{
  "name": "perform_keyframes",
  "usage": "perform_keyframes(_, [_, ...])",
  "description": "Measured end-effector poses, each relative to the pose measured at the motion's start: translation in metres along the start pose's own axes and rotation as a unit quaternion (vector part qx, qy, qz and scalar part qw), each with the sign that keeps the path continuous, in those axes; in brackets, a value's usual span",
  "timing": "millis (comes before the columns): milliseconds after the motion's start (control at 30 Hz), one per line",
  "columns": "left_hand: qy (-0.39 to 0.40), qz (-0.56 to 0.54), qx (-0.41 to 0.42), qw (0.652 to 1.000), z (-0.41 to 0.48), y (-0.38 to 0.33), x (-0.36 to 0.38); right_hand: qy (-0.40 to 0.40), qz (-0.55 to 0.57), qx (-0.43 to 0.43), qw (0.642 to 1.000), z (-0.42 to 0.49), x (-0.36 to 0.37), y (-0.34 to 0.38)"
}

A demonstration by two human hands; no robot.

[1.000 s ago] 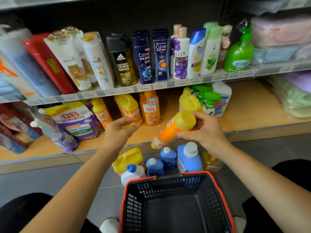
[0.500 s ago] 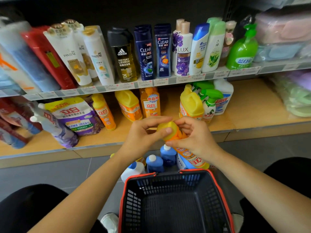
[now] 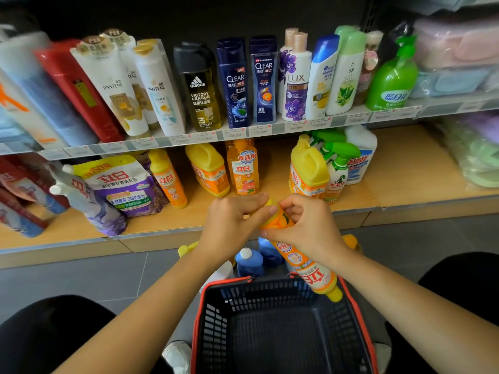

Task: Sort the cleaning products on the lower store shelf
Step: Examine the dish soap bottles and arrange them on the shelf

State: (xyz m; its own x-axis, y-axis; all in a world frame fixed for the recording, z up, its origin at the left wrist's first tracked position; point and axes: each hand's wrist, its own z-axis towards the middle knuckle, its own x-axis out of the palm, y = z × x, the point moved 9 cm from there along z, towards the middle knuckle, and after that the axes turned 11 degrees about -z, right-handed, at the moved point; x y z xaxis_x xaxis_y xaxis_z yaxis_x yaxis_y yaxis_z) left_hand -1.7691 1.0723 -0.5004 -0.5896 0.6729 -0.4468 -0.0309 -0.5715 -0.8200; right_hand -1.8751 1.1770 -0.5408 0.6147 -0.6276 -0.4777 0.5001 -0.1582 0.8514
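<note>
An orange detergent bottle [image 3: 305, 263] with a yellow cap hangs in front of the lower shelf [image 3: 405, 168], its cap end pointing down toward the basket [image 3: 275, 327]. My left hand [image 3: 229, 225] grips its upper end from the left. My right hand [image 3: 305, 228] pinches the same end from the right. On the lower shelf stand an orange bottle [image 3: 167, 176], a yellow jug [image 3: 208, 168], a tall orange bottle [image 3: 243, 168], another yellow jug [image 3: 307, 168], a green-trigger sprayer [image 3: 337, 171] and a purple refill pouch [image 3: 121, 184].
Blue bottles [image 3: 248, 261] with white caps stand on the grey floor between shelf and basket, partly hidden by my arms. Shampoos fill the upper shelf [image 3: 189, 137]. Packaged goods [image 3: 475, 157] lie at the shelf's right end. My knees flank the basket.
My right hand has turned the orange bottle over, its cap end swinging from up near the shelf down toward the basket. My left hand came in and took hold of the bottle's other end.
</note>
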Motion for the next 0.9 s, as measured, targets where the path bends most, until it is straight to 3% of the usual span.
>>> perform_keyframes(167, [0.129, -0.077, 0.023, 0.988, 0.001, -0.001, 0.008, 0.029, 0.025, 0.029, 0.999, 0.001, 0.004, -0.008])
perform_keyframes(267, [0.165, -0.111, 0.003, 0.980, 0.001, 0.001, 0.006, 0.049, 0.040, 0.038, 0.997, 0.003, 0.004, -0.009])
perform_keyframes(367, [0.139, -0.163, -0.024, 0.976, 0.001, 0.008, -0.002, 0.064, 0.073, 0.049, 0.994, 0.005, 0.006, -0.009])
perform_keyframes(467, [0.051, -0.205, -0.039, 0.977, 0.001, 0.016, -0.014, 0.079, 0.110, 0.048, 0.990, 0.005, 0.009, -0.007])
perform_keyframes(633, [-0.040, -0.177, -0.015, 0.983, -0.005, 0.023, -0.020, 0.103, 0.096, 0.019, 0.990, 0.006, 0.014, 0.001])
perform_keyframes(767, [-0.036, -0.193, -0.060, 0.979, -0.007, 0.036, -0.012, 0.095, 0.059, -0.001, 0.994, 0.009, 0.008, 0.003])
perform_keyframes(900, [0.025, -0.186, -0.146, 0.971, -0.009, 0.061, 0.004, 0.048, 0.040, -0.012, 0.998, 0.018, -0.010, 0.004])
